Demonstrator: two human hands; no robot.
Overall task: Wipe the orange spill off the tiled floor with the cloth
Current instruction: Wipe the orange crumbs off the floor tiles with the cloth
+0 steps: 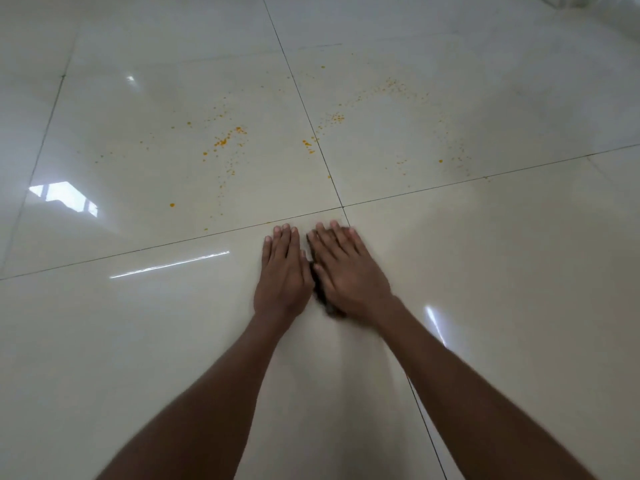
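Both hands lie flat, fingers straight, side by side on the glossy tiled floor [485, 271]: the left hand [282, 271] beside the right hand [346, 271], which presses a dark cloth [320, 292], mostly hidden beneath it. The fingertips sit near a grout crossing. The orange spill [225, 140] speckles the two tiles beyond, well apart from the cloth.

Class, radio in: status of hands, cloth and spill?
Left hand and right hand flat on dark cloth. Orange spill unwiped ahead. Nothing blocking.
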